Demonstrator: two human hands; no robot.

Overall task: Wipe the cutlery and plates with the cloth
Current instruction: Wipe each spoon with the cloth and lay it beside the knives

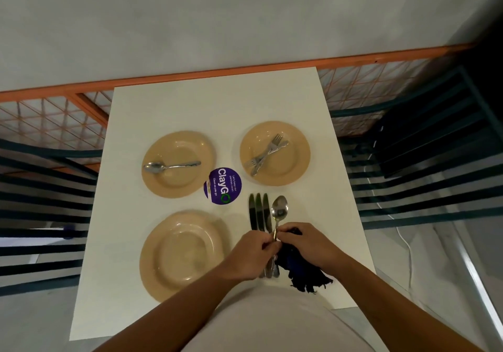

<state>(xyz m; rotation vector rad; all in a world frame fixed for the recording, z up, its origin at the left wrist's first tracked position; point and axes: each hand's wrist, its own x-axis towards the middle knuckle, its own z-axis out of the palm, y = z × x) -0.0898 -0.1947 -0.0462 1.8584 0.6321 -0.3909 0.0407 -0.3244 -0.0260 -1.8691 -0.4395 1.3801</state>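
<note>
Counts: 3 tan plates, 3 knives, 2 spoons, approx. 2 forks (they overlap, so the no. is hard to fix), 1 dark cloth (304,270).

The held spoon (279,212) sits above the near-right part of the white counter (163,106). Its long axis runs near-to-far, bowl at the far end, handle toward the person. The left hand (251,253) pinches the handle, fingers curled round it. The right hand (310,245) grips the cloth, fingers curled, bunched against the same handle; the cloth's frayed end hangs down to the counter's near edge.

The knives (258,211) lie side by side on the counter just left of the held spoon, tips pointing away, handles partly hidden under the hands.

Plates & contents:
- Far-left plate (178,185) holds the 2nd spoon (170,166), long axis left-right, bowl at the left.
- Far-right plate (296,169) holds the forks (265,154), crossed on a diagonal, one w/ tines far-right, the other w/ tines near-left.
- Near-left plate (163,275) holds nothing.

A round purple sticker (223,189) reading "ClayGo" is on the counter between the plates, its left edge tucked under the far-left plate's rim. An orange railing (190,75) runs behind the counter.
</note>
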